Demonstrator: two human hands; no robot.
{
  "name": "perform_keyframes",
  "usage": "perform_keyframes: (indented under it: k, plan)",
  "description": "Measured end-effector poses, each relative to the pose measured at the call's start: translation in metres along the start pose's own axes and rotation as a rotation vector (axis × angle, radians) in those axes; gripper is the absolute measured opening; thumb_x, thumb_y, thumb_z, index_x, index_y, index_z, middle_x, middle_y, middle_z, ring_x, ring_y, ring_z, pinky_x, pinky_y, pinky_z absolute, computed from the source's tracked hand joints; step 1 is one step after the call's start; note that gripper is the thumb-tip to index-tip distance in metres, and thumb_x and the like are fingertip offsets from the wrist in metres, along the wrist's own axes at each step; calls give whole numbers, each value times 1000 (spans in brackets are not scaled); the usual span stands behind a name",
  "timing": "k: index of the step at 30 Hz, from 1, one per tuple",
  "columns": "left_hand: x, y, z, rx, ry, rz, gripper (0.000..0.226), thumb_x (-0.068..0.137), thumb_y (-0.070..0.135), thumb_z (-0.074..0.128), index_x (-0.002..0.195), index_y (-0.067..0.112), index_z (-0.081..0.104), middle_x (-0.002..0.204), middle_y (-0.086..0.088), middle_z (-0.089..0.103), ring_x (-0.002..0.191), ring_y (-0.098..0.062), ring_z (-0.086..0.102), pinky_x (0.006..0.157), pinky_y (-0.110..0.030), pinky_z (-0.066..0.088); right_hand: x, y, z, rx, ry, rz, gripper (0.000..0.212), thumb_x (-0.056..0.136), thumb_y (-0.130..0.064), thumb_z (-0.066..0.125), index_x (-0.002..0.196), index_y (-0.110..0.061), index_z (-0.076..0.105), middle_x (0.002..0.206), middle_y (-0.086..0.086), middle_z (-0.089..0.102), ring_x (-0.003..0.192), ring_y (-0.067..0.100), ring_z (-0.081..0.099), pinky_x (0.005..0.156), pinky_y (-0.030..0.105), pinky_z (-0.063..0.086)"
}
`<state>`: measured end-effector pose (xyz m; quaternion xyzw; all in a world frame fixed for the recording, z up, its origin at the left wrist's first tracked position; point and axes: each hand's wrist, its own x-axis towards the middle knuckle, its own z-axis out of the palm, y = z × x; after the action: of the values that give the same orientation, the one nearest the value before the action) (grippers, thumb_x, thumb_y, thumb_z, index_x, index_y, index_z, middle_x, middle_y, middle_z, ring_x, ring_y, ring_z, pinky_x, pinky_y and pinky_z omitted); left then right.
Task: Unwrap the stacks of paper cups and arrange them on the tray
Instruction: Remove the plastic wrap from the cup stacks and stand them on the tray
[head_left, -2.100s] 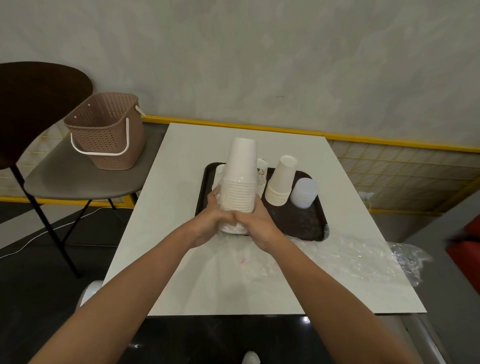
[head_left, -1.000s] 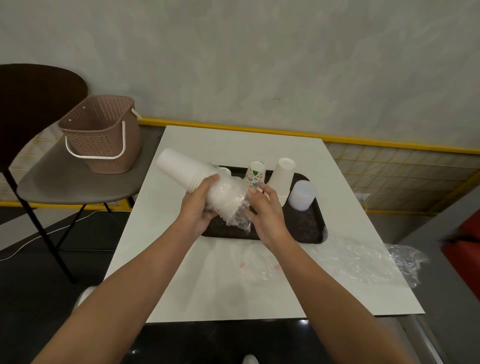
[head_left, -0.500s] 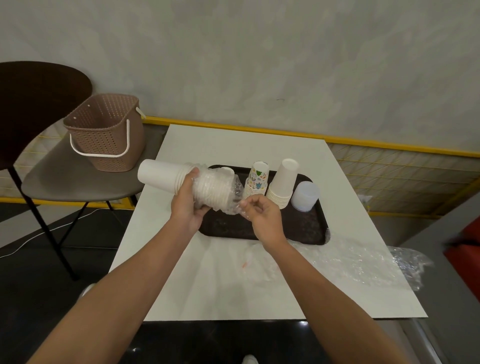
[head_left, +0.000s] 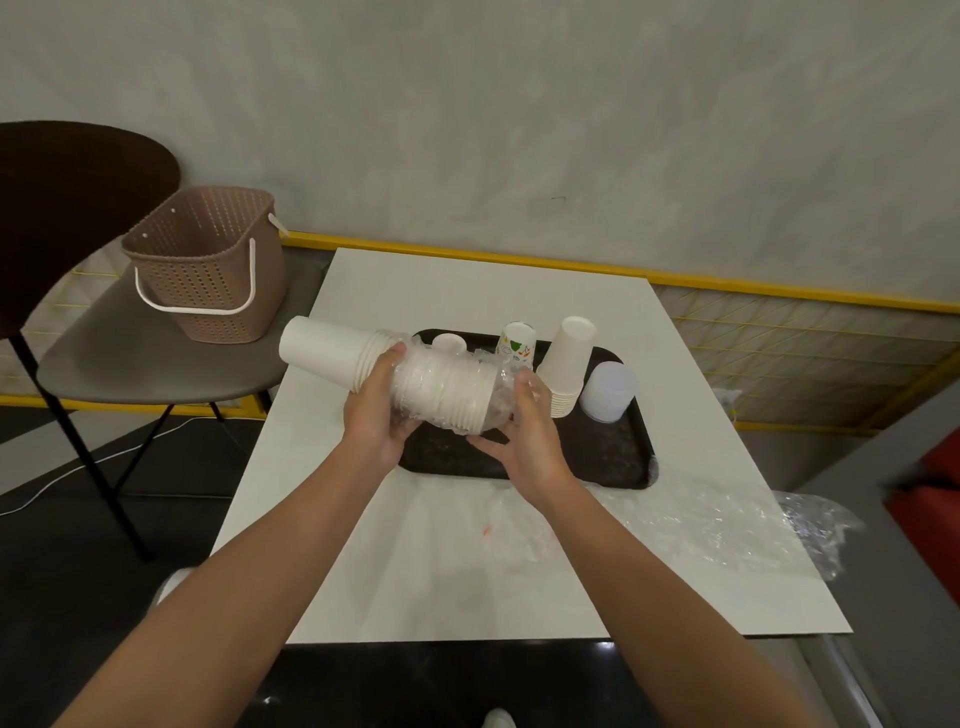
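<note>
A stack of white paper cups (head_left: 332, 351) lies sideways in the air over the left end of the dark tray (head_left: 613, 457). My left hand (head_left: 375, 410) grips the stack around its middle. Clear plastic wrap (head_left: 470, 387) still covers the stack's right half. My right hand (head_left: 524, 431) holds the wrap at the stack's open end. On the tray stand a printed cup stack (head_left: 518, 347), a white cup stack (head_left: 567, 364), a translucent cup stack (head_left: 608, 391) and a small white cup (head_left: 449, 343).
Loose clear wrap (head_left: 727, 525) lies on the white table (head_left: 415, 582) at the right, hanging over its edge. A brown perforated basket (head_left: 208, 265) sits on a chair (head_left: 130, 353) to the left. A wall with a yellow rail runs behind.
The cup stack went from upright on the tray to lying sideways, bottom pointing left. My right hand has come back onto the wrap at the stack's open end.
</note>
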<state>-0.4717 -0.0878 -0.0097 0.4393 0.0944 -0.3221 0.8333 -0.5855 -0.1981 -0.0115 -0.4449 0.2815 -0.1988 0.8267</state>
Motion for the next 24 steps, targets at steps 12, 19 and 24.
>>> perform_keyframes:
  k: [12,19,24]
  plan:
    - [-10,-25,10,145,-134,28,64,68,33,77,126,15,58,118,-6,68,108,-22,65,95,-44,52,2,13,31,152,-104,-4,37,99,-40,39,132,-25,45,133,5,56,122,22,55,98,45,48]
    - [-26,-36,13,481,-198,170,79,53,42,80,125,17,59,114,1,70,105,-12,66,82,-24,53,3,12,34,262,-55,73,61,83,-47,63,137,-28,42,131,6,59,115,23,59,86,42,54]
    - [-26,-34,15,662,-217,216,88,45,51,82,124,22,58,111,5,70,104,-9,66,81,-23,54,4,10,31,275,-93,89,74,71,-34,73,138,-23,42,130,9,60,114,25,61,73,34,56]
